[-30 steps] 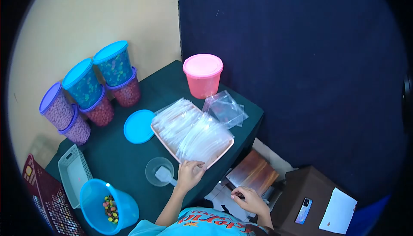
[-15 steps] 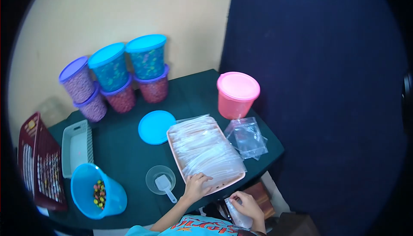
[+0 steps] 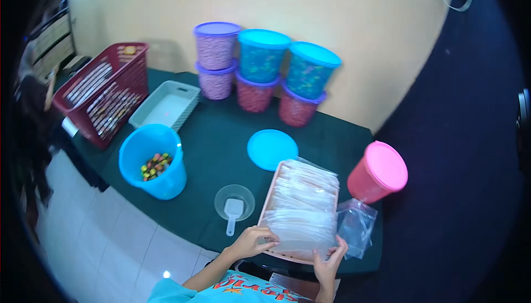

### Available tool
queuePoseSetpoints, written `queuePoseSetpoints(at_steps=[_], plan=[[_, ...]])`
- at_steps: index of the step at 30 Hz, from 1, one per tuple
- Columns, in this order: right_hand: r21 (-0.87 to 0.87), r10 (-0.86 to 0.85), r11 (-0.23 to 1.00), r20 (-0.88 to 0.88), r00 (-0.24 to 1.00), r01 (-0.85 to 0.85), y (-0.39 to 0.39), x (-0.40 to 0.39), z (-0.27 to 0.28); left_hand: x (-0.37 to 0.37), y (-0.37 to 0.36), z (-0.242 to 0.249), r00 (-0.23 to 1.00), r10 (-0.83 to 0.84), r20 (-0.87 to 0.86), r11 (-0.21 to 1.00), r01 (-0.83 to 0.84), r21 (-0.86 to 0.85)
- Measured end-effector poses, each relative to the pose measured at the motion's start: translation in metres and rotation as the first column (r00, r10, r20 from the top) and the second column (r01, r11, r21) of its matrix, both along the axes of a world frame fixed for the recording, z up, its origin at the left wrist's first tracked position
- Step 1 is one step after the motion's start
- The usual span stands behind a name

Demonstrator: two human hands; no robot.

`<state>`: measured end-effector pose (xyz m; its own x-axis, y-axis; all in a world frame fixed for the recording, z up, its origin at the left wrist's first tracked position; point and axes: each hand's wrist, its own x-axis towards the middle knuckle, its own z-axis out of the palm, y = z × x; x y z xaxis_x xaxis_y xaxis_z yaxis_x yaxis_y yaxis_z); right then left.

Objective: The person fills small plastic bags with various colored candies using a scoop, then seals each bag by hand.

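Note:
A pink tray at the table's front holds a dense row of white translucent plastic bags. My left hand is at the tray's front left, its fingers closed on one end of the frontmost plastic bag. At the other end of that bag, my right hand pinches it between thumb and fingers. Left of the tray, a white scoop rests in a clear round bowl. Flat clear zip bags lie just right of the tray.
A blue bucket with colourful wrapped pieces stands at the left, near a grey-green basket and a maroon basket. Several stacked tubs line the wall. A blue lid lies behind the tray; a pink lidded tub stands right.
My right hand has come up from below the table edge to the tray's front right corner. My left hand stays at the tray's front. The view has swung left.

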<state>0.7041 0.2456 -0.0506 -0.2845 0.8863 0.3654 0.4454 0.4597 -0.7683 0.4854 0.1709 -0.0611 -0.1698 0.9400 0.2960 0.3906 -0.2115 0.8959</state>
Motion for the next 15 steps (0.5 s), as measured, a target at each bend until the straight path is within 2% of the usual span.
queuePoseSetpoints(at_steps=[1,2,3,5,6,8,9,11,12,13,14,15], plan=[[-0.042,-0.042,0.998,-0.03,0.999,0.041,0.005,-0.003,0.002,-0.003,-0.007,0.005,1.0,-0.006,-0.008,0.998,0.006,0.057],[-0.066,0.049,0.996,-0.064,0.997,-0.053,0.012,-0.008,0.008,-0.007,-0.015,0.01,1.0,-0.016,-0.021,0.994,0.018,0.111],[-0.198,0.178,0.962,-0.062,0.982,-0.187,0.024,-0.008,0.006,-0.011,-0.024,0.015,0.999,0.03,-0.025,0.995,-0.028,0.101],[-0.163,0.403,0.904,0.007,0.915,-0.396,0.031,-0.023,0.026,-0.017,-0.043,0.024,0.991,0.119,0.057,0.992,-0.121,0.04],[-0.174,0.433,0.888,0.0,0.901,-0.427,0.033,-0.033,0.032,-0.023,-0.053,0.025,0.984,0.175,0.042,0.983,-0.177,0.045],[0.002,0.584,0.812,0.015,0.812,-0.584,0.031,-0.055,0.041,-0.028,-0.075,0.043,0.949,0.301,0.089,0.953,-0.303,0.006],[-0.005,0.605,0.796,0.006,0.796,-0.605,0.027,-0.066,0.042,-0.031,-0.086,0.049,0.909,0.393,0.139,0.919,-0.394,-0.019],[-0.022,0.643,0.757,-0.156,0.75,-0.653,0.017,-0.086,0.041,-0.039,-0.109,0.046,0.892,0.427,0.148,0.9,-0.435,0.021],[-0.168,0.626,0.736,-0.203,0.753,-0.656,0.01,-0.092,0.039,-0.042,-0.119,0.045,0.853,0.415,0.316,0.892,-0.45,0.042],[-0.174,0.636,0.724,-0.206,0.743,-0.668,0.003,-0.1,0.039,-0.045,-0.131,0.045,0.792,0.384,0.475,0.883,-0.466,0.063],[-0.256,0.621,0.669,-0.321,0.714,-0.697,-0.006,-0.11,0.043,-0.051,-0.144,0.048,0.806,0.467,0.363,0.85,-0.522,0.066],[-0.331,0.587,0.603,-0.432,0.685,-0.726,-0.015,-0.12,0.046,-0.056,-0.157,0.048,0.8,0.48,0.361,0.845,-0.532,0.056]])
